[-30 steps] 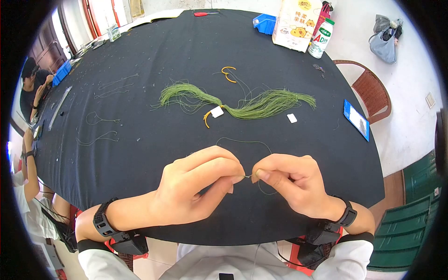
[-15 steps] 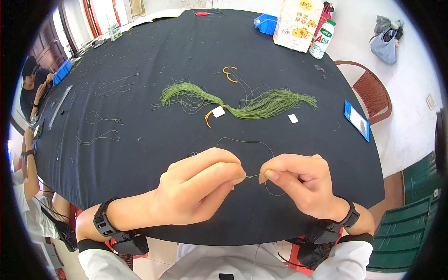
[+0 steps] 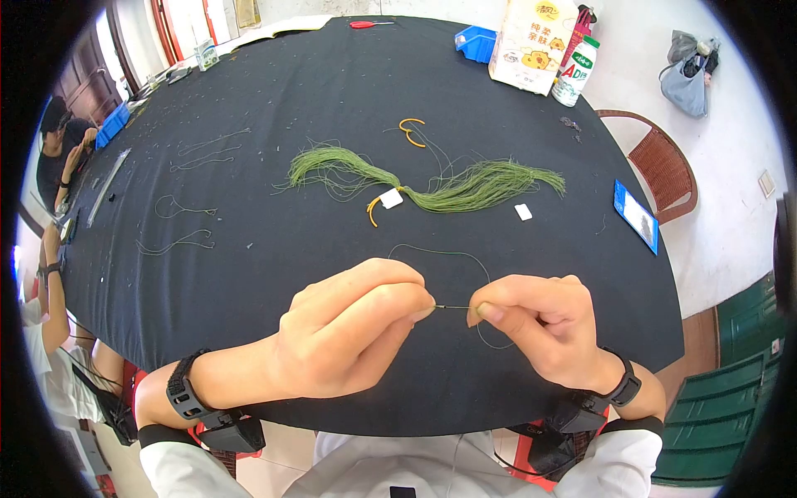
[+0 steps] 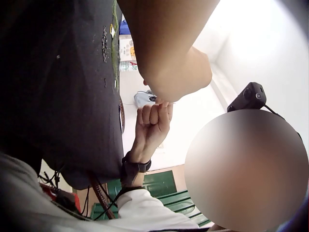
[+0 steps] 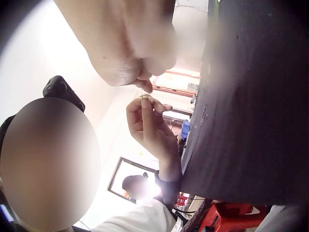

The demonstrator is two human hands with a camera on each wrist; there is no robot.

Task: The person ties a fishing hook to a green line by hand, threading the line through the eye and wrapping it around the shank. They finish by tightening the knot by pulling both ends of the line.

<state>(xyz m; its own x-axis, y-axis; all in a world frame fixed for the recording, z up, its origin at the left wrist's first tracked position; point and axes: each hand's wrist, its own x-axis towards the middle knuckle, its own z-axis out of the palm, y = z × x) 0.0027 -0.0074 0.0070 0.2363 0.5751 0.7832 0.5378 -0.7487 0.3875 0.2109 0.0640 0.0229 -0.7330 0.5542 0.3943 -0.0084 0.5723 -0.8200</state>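
In the head view my left hand [image 3: 353,332] pinches a thin green cord [image 3: 452,307] between thumb and fingertips. My right hand [image 3: 540,324] pinches the same cord a short way to the right, so a straight piece spans the gap, with a small dark thickening by the left fingertips. The rest of the cord arcs behind the hands in a loose loop. Beyond lies a bundle of green cords [image 3: 490,184], gathered at its middle, with a white tag [image 3: 391,198] and a yellow curved piece [image 3: 372,214] beside it. Both wrist views show the fingertips close together.
Several loose cord loops [image 3: 176,242] lie on the left of the black-covered table [image 3: 274,290]. A second yellow piece [image 3: 407,133] and a white square [image 3: 523,212] are near the bundle. A blue packet [image 3: 636,217] sits right; a bottle [image 3: 576,73] and paper pack [image 3: 534,46] stand behind.
My right hand has moved to the right, away from the left. The piece of cord between them has grown longer and now looks straight. The left hand has stayed almost in place.
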